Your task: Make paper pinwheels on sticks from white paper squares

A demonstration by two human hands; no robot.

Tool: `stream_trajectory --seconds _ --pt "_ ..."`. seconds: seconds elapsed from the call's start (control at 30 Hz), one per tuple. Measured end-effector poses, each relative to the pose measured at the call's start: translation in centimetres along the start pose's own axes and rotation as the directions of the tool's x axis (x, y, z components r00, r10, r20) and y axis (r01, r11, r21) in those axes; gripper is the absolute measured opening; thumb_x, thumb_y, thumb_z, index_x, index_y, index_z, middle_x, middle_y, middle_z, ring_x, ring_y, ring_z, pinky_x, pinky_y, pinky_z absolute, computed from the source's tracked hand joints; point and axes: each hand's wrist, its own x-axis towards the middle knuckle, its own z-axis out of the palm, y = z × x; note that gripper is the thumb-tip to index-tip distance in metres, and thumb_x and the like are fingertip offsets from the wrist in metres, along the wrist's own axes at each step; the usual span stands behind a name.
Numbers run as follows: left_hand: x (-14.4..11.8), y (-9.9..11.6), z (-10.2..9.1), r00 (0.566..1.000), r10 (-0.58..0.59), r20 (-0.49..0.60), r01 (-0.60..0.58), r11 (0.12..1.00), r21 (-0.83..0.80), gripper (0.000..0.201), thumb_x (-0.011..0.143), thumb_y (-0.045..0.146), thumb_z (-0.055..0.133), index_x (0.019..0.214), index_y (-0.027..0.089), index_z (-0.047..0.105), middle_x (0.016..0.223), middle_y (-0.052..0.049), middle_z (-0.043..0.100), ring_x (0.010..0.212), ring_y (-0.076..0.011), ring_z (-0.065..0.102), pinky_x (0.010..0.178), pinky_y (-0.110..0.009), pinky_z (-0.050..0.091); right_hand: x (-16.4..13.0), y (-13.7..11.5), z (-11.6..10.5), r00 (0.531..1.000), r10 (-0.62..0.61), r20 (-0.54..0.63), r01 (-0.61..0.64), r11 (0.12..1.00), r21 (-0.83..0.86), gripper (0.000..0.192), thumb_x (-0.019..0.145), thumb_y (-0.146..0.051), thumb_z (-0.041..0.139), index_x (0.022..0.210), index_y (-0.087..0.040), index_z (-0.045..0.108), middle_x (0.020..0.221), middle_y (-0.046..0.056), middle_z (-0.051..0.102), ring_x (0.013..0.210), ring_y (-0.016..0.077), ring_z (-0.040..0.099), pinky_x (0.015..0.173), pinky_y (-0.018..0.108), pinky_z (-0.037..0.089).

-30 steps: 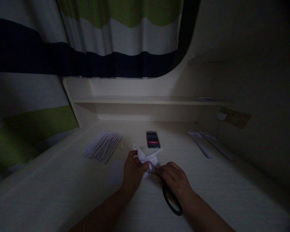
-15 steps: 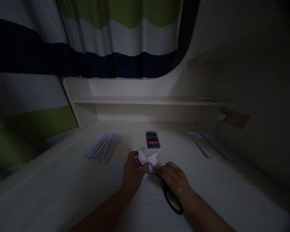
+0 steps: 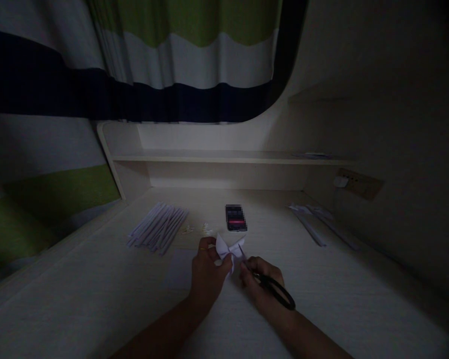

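Note:
My left hand (image 3: 206,271) pinches a small folded white paper piece (image 3: 226,248) just above the pale wooden desk (image 3: 97,299). A ring shows on one finger of that hand. My right hand (image 3: 260,284) grips black-handled scissors (image 3: 273,289), with the blades pointing up and left into the paper's right side. The two hands sit close together at the desk's middle front. The light is dim, so the paper's exact folds are hard to make out.
A bundle of white paper strips (image 3: 157,227) lies to the left. A phone (image 3: 235,218) rests behind the hands, with small paper scraps (image 3: 205,229) beside it. More strips (image 3: 314,222) lie at right near a wall socket (image 3: 353,182). A shelf (image 3: 228,157) and striped curtain (image 3: 172,65) stand behind.
My right hand has turned, swinging the scissors' handles from pointing toward me to the right; the blades now angle up into the paper. The left hand shifted slightly with the paper.

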Motion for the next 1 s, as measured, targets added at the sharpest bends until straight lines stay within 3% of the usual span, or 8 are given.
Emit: stream_trajectory --seconds 0.07,0.17,0.3,0.5,0.63,0.73,0.8,1.0 --pt "0.0 0.0 0.0 1.0 0.007 -0.009 -0.006 1.0 0.016 0.035 0.057 0.024 0.064 0.086 0.021 0.044 0.066 -0.001 0.067 0.058 -0.0182 0.063 0.05 -0.024 0.046 0.0 0.2 -0.1 0.999 0.01 0.03 -0.01 1.0 0.013 0.023 0.081 -0.023 0.045 0.059 -0.018 0.047 0.049 -0.003 0.052 0.042 0.0091 0.05 0.041 0.019 0.04" --pt "0.1 -0.1 0.0 1.0 0.02 -0.005 -0.02 1.0 0.024 0.034 0.058 0.024 0.063 0.086 0.021 0.044 0.067 -0.002 0.067 0.059 -0.0182 0.063 0.05 -0.024 0.046 0.7 1.2 -0.6 0.964 -0.254 0.081 0.259 0.963 -0.068 0.016 0.081 -0.018 0.044 0.066 -0.017 0.051 0.056 0.0 0.055 0.049 0.0109 0.051 0.047 0.021 0.042" --pt "0.2 -0.1 -0.2 0.999 0.036 0.03 -0.038 0.997 0.069 0.034 0.059 0.022 0.062 0.087 0.022 0.044 0.066 -0.001 0.067 0.057 -0.0178 0.063 0.049 -0.023 0.044 1.9 1.7 -2.1 0.761 -0.582 0.286 0.632 0.765 -0.126 0.013 0.081 -0.011 0.041 0.082 -0.013 0.053 0.064 0.005 0.058 0.057 0.0137 0.05 0.055 0.027 0.043" --pt "0.2 0.0 -0.5 0.996 0.052 0.077 -0.063 0.986 0.154 0.032 0.059 0.021 0.062 0.086 0.023 0.044 0.062 0.001 0.067 0.052 -0.0172 0.062 0.046 -0.022 0.042 3.0 1.5 -3.8 0.675 -0.54 0.502 0.674 0.729 -0.122 0.016 0.085 -0.016 0.038 0.08 -0.015 0.054 0.076 0.007 0.06 0.066 0.016 0.05 0.059 0.029 0.043" --pt "0.3 0.0 -0.4 0.996 0.02 0.083 -0.027 0.996 0.084 0.035 0.06 0.022 0.062 0.088 0.022 0.042 0.066 0.0 0.068 0.054 -0.0172 0.063 0.048 -0.023 0.044 2.3 2.0 -2.5 0.789 -0.562 0.247 0.58 0.814 -0.002 0.01 0.081 -0.013 0.043 0.078 -0.015 0.052 0.066 0.005 0.059 0.059 0.0132 0.052 0.054 0.024 0.044" --pt "0.2 0.1 -0.4 0.998 0.022 0.061 -0.024 0.999 0.032 0.037 0.061 0.024 0.062 0.09 0.022 0.04 0.068 -0.001 0.068 0.057 -0.0174 0.063 0.05 -0.024 0.046 1.2 1.6 -1.1 0.938 -0.331 0.098 0.337 0.94 -0.057 0.013 0.078 -0.017 0.048 0.065 -0.017 0.051 0.057 0.001 0.057 0.051 0.0111 0.053 0.048 0.02 0.042" --pt "0.0 0.1 -0.3 0.998 0.035 0.048 -0.037 0.999 0.032 0.037 0.062 0.025 0.061 0.091 0.022 0.039 0.067 0.0 0.067 0.057 -0.0173 0.063 0.051 -0.024 0.047 0.4 1.0 -0.3 0.989 -0.143 0.047 0.146 0.985 -0.086 0.021 0.078 -0.022 0.048 0.057 -0.019 0.046 0.05 -0.001 0.055 0.043 0.0099 0.051 0.043 0.019 0.04" --pt "-0.2 0.1 -0.1 0.999 0.049 0.018 -0.05 0.992 0.113 0.035 0.062 0.024 0.061 0.089 0.022 0.039 0.067 0.0 0.067 0.058 -0.0176 0.064 0.056 -0.027 0.048 0.1 -0.5 0.1 0.966 0.25 0.07 -0.257 0.958 0.13 0.026 0.079 -0.032 0.047 0.056 -0.021 0.04 0.041 -0.005 0.048 0.036 0.0091 0.047 0.037 0.018 0.036"
